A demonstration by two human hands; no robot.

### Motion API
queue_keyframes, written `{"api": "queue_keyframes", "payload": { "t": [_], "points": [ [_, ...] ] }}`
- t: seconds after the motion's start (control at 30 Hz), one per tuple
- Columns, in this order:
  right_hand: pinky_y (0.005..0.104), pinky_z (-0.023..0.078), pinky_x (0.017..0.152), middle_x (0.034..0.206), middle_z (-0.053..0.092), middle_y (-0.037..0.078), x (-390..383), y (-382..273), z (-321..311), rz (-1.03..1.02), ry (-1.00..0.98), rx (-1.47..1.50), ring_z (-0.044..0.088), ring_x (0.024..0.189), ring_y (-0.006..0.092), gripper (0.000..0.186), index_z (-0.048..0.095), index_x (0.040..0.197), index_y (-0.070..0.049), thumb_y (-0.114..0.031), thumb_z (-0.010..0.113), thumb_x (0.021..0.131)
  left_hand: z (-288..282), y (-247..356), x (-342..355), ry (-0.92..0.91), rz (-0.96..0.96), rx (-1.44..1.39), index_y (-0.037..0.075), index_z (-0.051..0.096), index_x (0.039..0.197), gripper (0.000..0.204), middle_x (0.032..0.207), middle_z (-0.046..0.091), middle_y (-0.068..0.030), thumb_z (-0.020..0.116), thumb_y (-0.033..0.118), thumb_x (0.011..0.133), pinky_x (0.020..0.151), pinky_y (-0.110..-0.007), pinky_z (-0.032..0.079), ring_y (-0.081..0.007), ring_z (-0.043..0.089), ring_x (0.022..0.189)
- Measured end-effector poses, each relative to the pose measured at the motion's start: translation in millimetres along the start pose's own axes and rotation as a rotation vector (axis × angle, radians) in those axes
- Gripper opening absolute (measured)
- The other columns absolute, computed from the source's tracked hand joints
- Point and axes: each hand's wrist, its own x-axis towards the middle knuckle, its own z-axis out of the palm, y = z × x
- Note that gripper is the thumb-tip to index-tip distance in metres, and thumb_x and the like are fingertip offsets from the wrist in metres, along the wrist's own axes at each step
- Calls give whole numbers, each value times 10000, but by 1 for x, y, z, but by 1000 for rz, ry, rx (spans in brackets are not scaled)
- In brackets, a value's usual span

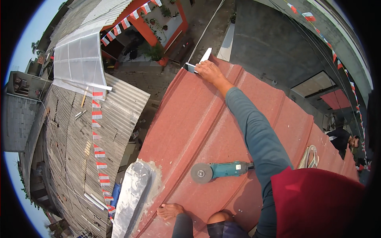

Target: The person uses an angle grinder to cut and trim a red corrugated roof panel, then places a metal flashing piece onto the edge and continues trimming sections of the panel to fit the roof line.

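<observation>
At the far edge of the red corrugated metal roof, my right hand is closed on a white strip-like piece, which sticks out past the edge. A bluish-grey part shows beside it; the fingers hide where the pieces meet. My left hand lies on the roof near its lower left side, fingers resting on the sheet and holding nothing. Between my hands lies a teal angle grinder with a grey disc, on its side and touched by neither hand.
A rounded white-smeared ridge lines the roof's left side. A sandal lies to the right, near the red cloth. Beyond the edges are a drop, a grey corrugated roof, bunting, and another person below right.
</observation>
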Motion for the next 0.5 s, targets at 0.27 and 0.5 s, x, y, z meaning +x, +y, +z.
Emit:
{"api": "queue_keyframes", "payload": {
  "t": [0.27,0.5],
  "points": [
    [333,499,895,1115,596,103,-40,-22,-14,13,98,-107,571,1050,259,260,610,1045,-25,-64,581,790,9,-1,0,36,-6,18,55,380,1293,452,1303,415,-116,246,386,1015,911,-448,346,-281,421,1204],
    [338,470,946,1276,524,129,-59,-37,-7,76,107,-162,503,1166,258,365,590,1162,33,-61,555,811,11,-1,0,-9,-22,39,57,374,1328,480,1369,395,-125,230,395,1019,934,-465,342,-293,383,1283]
  ]
}}
